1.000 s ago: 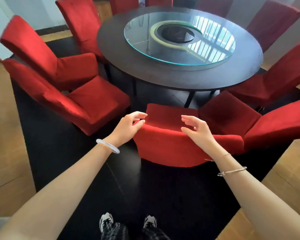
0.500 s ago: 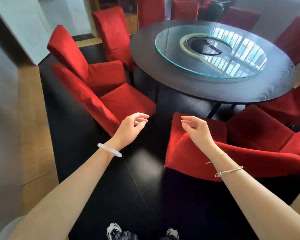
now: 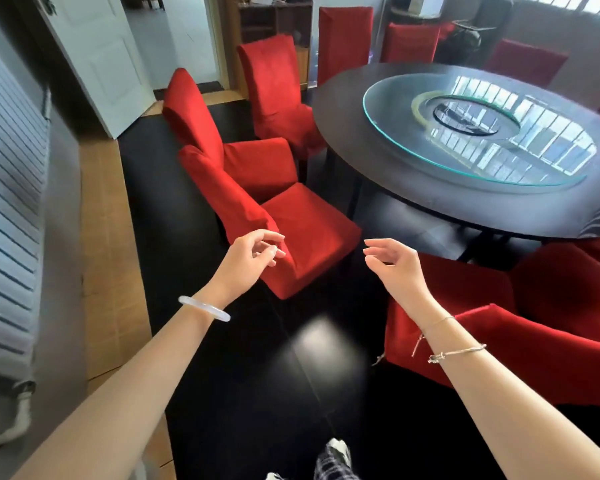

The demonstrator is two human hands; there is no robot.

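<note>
Fingers [image 3: 272, 236] loose | left hand [image 3: 246, 259], right hand [image 3: 397, 266]: 2, empty | nearest chair [image 3: 312, 233]: 1

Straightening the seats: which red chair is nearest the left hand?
The red fabric-covered chair whose seat shows right behind the left hand; every other one stands farther off.

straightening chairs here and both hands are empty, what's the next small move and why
Probably set both hands on the backrest of the nearest red chair and grip it: the left hand is open at its top corner, the right hand open beside its seat, neither holding anything.
</note>
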